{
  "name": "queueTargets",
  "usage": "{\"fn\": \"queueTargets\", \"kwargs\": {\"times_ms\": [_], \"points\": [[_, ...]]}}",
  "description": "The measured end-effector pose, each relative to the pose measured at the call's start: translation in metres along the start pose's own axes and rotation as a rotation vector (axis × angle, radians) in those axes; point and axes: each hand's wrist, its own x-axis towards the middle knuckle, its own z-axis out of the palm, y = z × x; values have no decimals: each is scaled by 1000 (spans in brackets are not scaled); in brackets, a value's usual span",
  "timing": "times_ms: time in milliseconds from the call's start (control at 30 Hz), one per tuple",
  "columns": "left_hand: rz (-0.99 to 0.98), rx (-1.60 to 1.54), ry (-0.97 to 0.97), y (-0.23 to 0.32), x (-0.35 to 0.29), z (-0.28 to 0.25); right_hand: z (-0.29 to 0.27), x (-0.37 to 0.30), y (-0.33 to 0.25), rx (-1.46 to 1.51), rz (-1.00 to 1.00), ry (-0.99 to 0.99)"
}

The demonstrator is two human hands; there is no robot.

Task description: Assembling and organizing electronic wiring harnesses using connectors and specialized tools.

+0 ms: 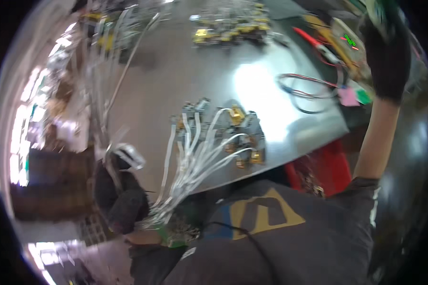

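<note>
My left hand (121, 197), in a black glove, is closed at the left edge of the metal table. A bundle of pale wires (100, 121) runs up from its fingers, and a small clear-white piece (130, 156) shows beside them. Just right of this hand lies another bunch of white wires (190, 173), fanning out on the table to metal and brass-coloured fittings (238, 115). My right hand (387, 61), also gloved in black, is raised at the far right by a device with a lit display (349, 42). Blur smears its fingers; something pale green (383, 16) shows there.
Many yellow and metal fittings (230, 26) are grouped at the table's far side. More wired parts (109, 38) stand far left. A red-handled tool (314, 42) and a looped cable (309, 92) lie at right. Below the table edge is a red bin (335, 164).
</note>
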Motion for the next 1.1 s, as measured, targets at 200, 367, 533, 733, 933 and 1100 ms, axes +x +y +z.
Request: {"fn": "queueTargets", "kwargs": {"times_ms": [200,367,533,733,933,1100], "points": [[-125,345,-289,-117,84,-27,-114,-266,92,-284,661,-761],[278,908,-258,-206,129,-53,-68,-278,49,-229,405,-980],[283,1045,-187,-247,174,-40,-11,-324,54,-232,579,-1359],[86,555,63,-342,188,-155,9,-309,42,-60,858,-1130],[138,474,172,-267,184,-56,10,-252,4,74,948,-833],[637,969,263,-288,165,-80,79,-134,-176,638,600,-905]]}}
